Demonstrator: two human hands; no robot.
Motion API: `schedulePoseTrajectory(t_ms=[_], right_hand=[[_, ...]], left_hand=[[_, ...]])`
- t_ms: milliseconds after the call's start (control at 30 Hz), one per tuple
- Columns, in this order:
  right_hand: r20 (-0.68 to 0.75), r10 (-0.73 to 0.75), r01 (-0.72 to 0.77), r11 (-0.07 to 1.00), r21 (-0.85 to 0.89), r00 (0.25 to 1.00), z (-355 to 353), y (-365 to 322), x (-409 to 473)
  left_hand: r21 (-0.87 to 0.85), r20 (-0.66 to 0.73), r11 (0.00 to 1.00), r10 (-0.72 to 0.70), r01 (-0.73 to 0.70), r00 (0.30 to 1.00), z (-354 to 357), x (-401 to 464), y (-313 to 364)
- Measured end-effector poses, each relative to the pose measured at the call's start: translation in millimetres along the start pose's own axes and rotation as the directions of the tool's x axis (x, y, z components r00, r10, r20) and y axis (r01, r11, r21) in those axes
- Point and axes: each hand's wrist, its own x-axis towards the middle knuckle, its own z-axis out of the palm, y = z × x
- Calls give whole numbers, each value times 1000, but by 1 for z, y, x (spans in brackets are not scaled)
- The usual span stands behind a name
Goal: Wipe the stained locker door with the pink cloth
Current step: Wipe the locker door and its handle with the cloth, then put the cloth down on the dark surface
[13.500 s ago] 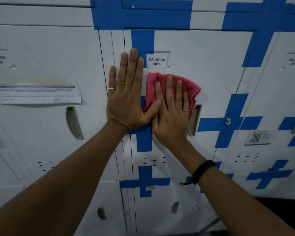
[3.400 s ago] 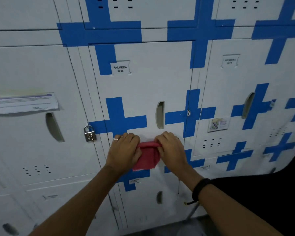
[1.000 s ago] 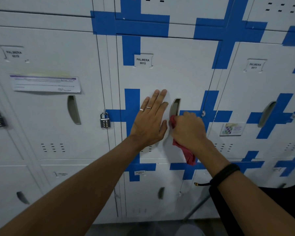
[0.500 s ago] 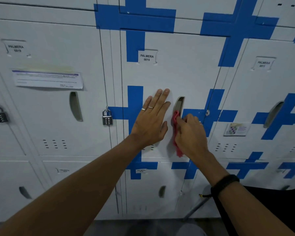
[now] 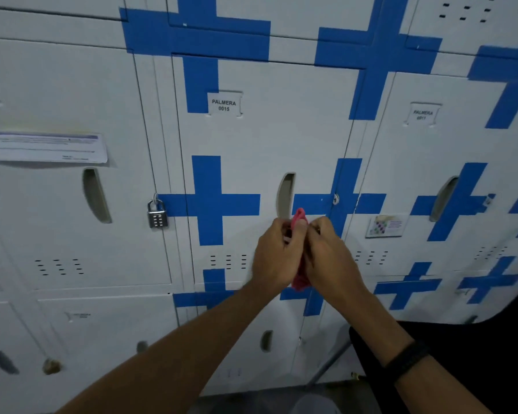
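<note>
White lockers crossed with blue tape fill the view; off the locker door (image 5: 266, 138), left hand (image 5: 277, 255) and right hand (image 5: 326, 255) both clutch the pink cloth (image 5: 300, 218), seemingly refolding it before pressing back.

A bank of white metal lockers (image 5: 72, 228) fills the wall in front of me, marked all over with blue tape crosses (image 5: 213, 201). A combination padlock (image 5: 157, 215) hangs at the seam to my left, beneath a paper notice (image 5: 42, 147) stuck on the neighbouring door. Low down, a strip of dim grey floor (image 5: 251, 401) shows.
</note>
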Motion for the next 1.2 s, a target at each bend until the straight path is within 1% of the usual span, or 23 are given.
schedulePoseTrajectory(t_ms=[33, 100, 167, 200, 300, 367, 400, 467, 567, 633, 700, 767, 867, 933, 1000, 1033, 1100, 1167, 1200], right_hand=[[10, 40, -41, 995, 87, 999, -2, 5, -5], [34, 40, -46, 981, 188, 999, -5, 16, -18], [49, -4, -5, 984, 178, 999, -6, 28, -31], [52, 18, -28, 979, 200, 998, -9, 39, -37], [96, 143, -168, 914, 368, 985, -20, 76, -50], [143, 173, -219, 879, 424, 974, -25, 104, -62], [148, 182, -231, 858, 460, 972, -27, 114, -66], [147, 253, -292, 817, 496, 956, -36, 139, -79], [121, 418, -423, 773, 473, 900, -47, 171, -94], [125, 547, -535, 704, 467, 828, -53, 191, -104], [164, 619, -614, 639, 464, 768, -56, 209, -112], [195, 638, -654, 640, 404, 745, -57, 223, -115], [194, 645, -671, 679, 299, 739, -50, 242, -119], [160, 650, -669, 725, 164, 743, -38, 252, -124], [169, 646, -651, 758, -32, 744, -25, 252, -131], [210, 648, -641, 760, -109, 732, -19, 249, -134], [324, 626, -581, 779, -236, 709, -8, 240, -140], [417, 592, -483, 805, -344, 689, -2, 235, -147], [439, 583, -452, 810, -374, 683, 0, 234, -149]], left_hand=[[-68, 13, 995, -71, 71, 997, 11, -2, 1], [-132, 24, 976, -170, 172, 985, 28, -4, -1], [-168, 16, 957, -239, 238, 971, 39, -2, -7], [-179, 24, 949, -260, 260, 965, 45, 1, -9], [-136, 57, 954, -264, 269, 963, 66, 4, -11], [-92, 59, 965, -243, 248, 968, 85, 0, -16], [-78, 58, 966, -243, 247, 968, 92, -1, -21], [-40, 88, 965, -256, 261, 963, 114, -7, -33], [1, 140, 952, -302, 305, 943, 149, -18, -54], [18, 166, 935, -351, 353, 921, 169, -25, -64], [27, 184, 916, -397, 400, 899, 186, -31, -75], [26, 185, 899, -434, 437, 882, 200, -36, -85], [14, 185, 865, -495, 502, 849, 218, -40, -98], [38, 211, 814, -573, 579, 792, 226, -43, -107], [113, 234, 779, -624, 617, 745, 228, -45, -118], [177, 239, 775, -632, 607, 737, 227, -46, -123], [286, 266, 789, -611, 544, 746, 222, -48, -128], [352, 274, 789, -601, 504, 751, 218, -47, -132], [378, 270, 782, -606, 496, 749, 217, -47, -131]])
